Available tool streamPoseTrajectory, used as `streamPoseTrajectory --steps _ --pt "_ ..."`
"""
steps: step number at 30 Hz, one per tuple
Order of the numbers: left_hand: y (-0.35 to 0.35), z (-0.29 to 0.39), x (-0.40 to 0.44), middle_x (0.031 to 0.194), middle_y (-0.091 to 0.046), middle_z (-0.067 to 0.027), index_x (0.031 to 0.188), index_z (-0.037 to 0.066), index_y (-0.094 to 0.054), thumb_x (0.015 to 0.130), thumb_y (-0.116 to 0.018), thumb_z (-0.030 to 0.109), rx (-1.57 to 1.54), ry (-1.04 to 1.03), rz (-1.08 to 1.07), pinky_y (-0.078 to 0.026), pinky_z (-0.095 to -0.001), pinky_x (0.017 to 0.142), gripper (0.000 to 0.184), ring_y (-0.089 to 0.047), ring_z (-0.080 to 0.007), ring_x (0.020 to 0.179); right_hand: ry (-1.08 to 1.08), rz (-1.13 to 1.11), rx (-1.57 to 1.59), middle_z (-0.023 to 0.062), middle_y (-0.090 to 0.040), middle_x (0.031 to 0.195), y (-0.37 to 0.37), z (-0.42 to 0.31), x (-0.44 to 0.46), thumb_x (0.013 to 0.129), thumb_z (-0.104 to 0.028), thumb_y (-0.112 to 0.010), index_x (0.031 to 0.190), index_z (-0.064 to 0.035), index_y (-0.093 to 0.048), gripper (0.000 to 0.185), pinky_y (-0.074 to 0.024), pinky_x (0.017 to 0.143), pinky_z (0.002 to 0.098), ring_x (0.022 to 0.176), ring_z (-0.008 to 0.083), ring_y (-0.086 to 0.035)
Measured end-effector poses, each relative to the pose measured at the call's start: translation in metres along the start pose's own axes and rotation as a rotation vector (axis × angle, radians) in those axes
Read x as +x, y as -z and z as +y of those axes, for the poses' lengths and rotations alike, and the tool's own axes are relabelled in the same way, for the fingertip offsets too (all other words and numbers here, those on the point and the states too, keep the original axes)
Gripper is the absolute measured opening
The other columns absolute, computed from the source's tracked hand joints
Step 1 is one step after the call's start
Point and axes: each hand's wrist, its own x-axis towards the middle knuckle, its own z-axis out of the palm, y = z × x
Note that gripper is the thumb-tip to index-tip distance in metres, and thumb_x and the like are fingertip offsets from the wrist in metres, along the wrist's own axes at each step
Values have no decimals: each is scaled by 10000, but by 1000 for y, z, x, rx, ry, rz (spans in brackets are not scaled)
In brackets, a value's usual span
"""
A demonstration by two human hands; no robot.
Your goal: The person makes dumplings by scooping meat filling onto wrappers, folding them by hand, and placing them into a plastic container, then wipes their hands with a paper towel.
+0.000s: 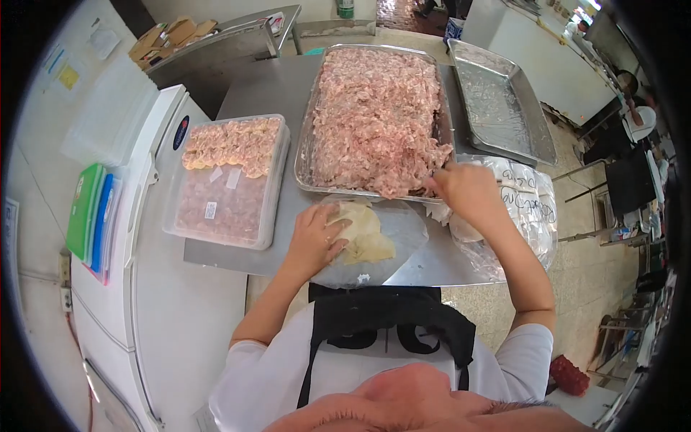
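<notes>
A large metal tray [303, 169] heaped with pinkish ground meat [378, 108] stands on the metal table. My right hand [468, 189] is at the tray's near right corner, fingers closed at the edge of the meat; what they hold is hidden. My left hand [315, 236] rests with spread fingers on the left side of a thin yellowish sheet [366, 234], which lies on clear plastic [410, 234] at the table's front edge. To the left, a clear plastic container [277, 194] holds portioned meat in rows, with small paper labels among it.
An empty metal tray [497, 101] sits at the back right. Beside my right forearm lies a plastic-wrapped package [529, 209] with handwriting. A white fridge or freezer [187, 302] borders the table on the left. Cardboard boxes [173, 36] are at the back left.
</notes>
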Motion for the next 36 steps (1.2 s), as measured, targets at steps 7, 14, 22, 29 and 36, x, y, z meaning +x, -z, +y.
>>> streamPoseTrajectory --steps 7,14,22,29,36 --pt "-19 -15 -8 1111 -599 -100 1060 108 -680 769 -716 161 -173 -25 -79 -444 -409 901 298 -551 -309 1052 15 -103 47 78 -642 689 -51 -36 9 888 -327 -580 727 -90 -653 295 -495 564 416 689 265 -662" --pt "6 13 14 1079 -616 -96 1048 112 -691 792 -704 152 -848 217 -61 -455 -406 875 259 -575 -297 974 62 238 157 94 -650 669 -39 -2 11 877 -352 -589 713 -80 -667 327 -496 556 421 649 283 -656" --pt "-15 6 6 1167 -558 -117 1004 102 -684 746 -741 185 -52 -34 45 -424 -421 911 277 -517 -293 1072 -1 -64 -112 88 -636 631 20 13 -7 895 -364 -578 657 -57 -646 394 -485 534 394 602 265 -652" --pt "-49 -14 17 999 -602 -103 958 56 -688 802 -701 191 -260 -71 -182 -460 -379 863 207 -568 -305 972 23 -32 97 98 -603 606 -31 12 -6 906 -366 -552 681 -59 -635 389 -490 574 421 633 315 -633" --pt "-45 -16 18 975 -618 -95 944 35 -687 862 -661 187 -582 103 -74 -479 -376 824 175 -592 -292 926 38 38 78 112 -617 613 -52 1 14 921 -373 -530 703 -73 -664 394 -493 561 413 630 299 -640"
